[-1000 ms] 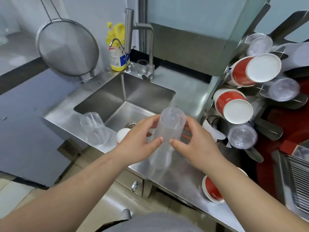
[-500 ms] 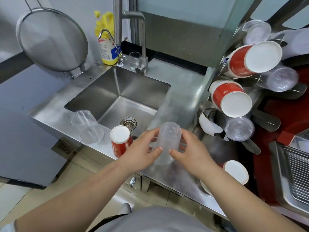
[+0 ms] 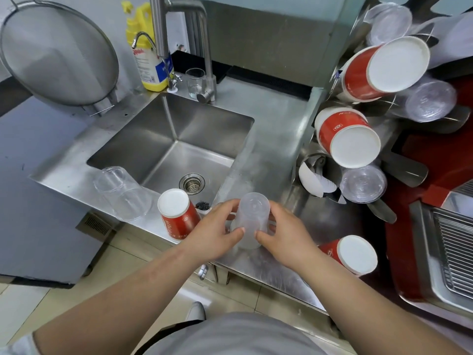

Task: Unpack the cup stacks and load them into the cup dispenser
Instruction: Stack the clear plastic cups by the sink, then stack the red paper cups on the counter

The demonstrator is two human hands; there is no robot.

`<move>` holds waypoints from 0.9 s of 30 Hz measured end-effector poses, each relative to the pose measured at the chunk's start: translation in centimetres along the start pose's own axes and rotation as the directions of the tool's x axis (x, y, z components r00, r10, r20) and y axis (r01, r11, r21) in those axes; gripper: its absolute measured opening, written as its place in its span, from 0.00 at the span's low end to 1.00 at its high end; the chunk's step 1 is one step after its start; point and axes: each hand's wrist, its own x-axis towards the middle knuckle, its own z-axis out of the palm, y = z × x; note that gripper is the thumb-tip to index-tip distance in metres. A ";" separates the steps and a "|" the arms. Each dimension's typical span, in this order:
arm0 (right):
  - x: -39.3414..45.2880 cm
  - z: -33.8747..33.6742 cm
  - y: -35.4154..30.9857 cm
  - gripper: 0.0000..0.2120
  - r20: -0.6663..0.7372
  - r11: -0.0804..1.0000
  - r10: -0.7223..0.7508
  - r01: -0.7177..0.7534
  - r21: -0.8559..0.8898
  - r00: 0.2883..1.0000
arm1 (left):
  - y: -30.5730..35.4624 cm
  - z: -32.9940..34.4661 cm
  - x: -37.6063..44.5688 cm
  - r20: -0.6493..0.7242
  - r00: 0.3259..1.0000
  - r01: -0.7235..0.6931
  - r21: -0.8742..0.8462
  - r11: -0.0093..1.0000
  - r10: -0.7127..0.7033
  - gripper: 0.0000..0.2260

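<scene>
A frosted clear plastic cup stack (image 3: 252,217) stands upside down on the steel counter (image 3: 271,139) near its front edge. My left hand (image 3: 217,226) grips it from the left and my right hand (image 3: 284,231) from the right. The cup dispenser (image 3: 399,160) at the right holds red paper cup stacks (image 3: 384,70) and clear cup stacks (image 3: 363,184) in angled tubes. A red cup stack (image 3: 176,213) stands upside down left of my hands. Another red stack (image 3: 350,253) lies at the right. A clear cup stack (image 3: 120,193) lies at the sink's left front corner.
The sink basin (image 3: 143,139) with a drain (image 3: 192,183) lies behind my hands, with a tall faucet (image 3: 184,42), a glass (image 3: 195,82) and a yellow bottle (image 3: 148,52) at its back. A mesh strainer (image 3: 58,55) leans at left. A wire rack (image 3: 455,252) sits at far right.
Both hands have lowered the clear cup stack from above the sink edge down onto the counter. The view has tilted, bringing the red stack at left into sight.
</scene>
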 end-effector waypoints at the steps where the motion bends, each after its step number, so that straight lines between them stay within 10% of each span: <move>1: 0.0 0.0 0.0 0.29 0.000 1.000 -0.002 0.002 -0.006 1.000 | 0.0 0.0 0.0 -0.002 1.000 0.001 0.006 1.000 -0.001 0.24; 16: 0.6 -2.8 -1.8 0.24 0.097 0.965 0.037 -0.011 -0.260 0.995 | 3.0 -2.3 0.8 0.014 0.999 -0.042 0.192 0.981 0.040 0.27; 27: 0.4 -10.3 -8.4 0.24 0.369 0.691 0.079 0.216 -0.690 0.926 | 10.9 -5.7 4.4 0.402 0.906 -0.398 0.708 0.584 0.131 0.21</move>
